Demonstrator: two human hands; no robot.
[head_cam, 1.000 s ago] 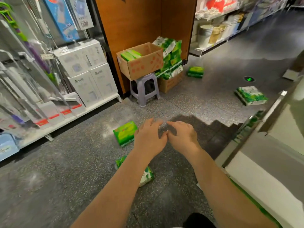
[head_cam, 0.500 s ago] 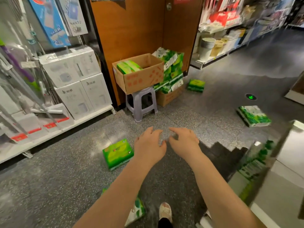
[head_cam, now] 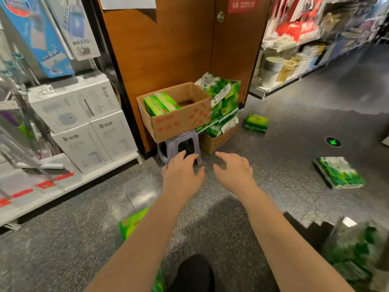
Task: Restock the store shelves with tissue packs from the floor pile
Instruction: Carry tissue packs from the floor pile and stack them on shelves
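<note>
My left hand (head_cam: 182, 172) and my right hand (head_cam: 234, 170) are stretched out side by side over the speckled floor, fingers loosely spread, holding nothing. Green tissue packs lie scattered: one (head_cam: 131, 225) under my left forearm, one (head_cam: 256, 122) past the boxes, a white-green pack (head_cam: 340, 172) at the right. A cardboard box (head_cam: 179, 121) with green packs (head_cam: 159, 103) inside sits on a purple stool (head_cam: 175, 147) just beyond my hands. A pile of white-green packs (head_cam: 223, 102) is stacked behind it. Blurred packs (head_cam: 357, 256) sit on a shelf at lower right.
A low white shelf (head_cam: 69, 187) with white appliance boxes (head_cam: 84, 123) runs along the left. A wooden door (head_cam: 179, 49) stands behind the stool. Cups and baskets (head_cam: 280, 70) fill a shelf at the back right. A green floor light (head_cam: 333, 141) glows on the aisle floor.
The view has moved forward toward the stool and box. My hands, which were touching, have drifted apart and now reach nearer the stool. The floor packs slid back under my arms.
</note>
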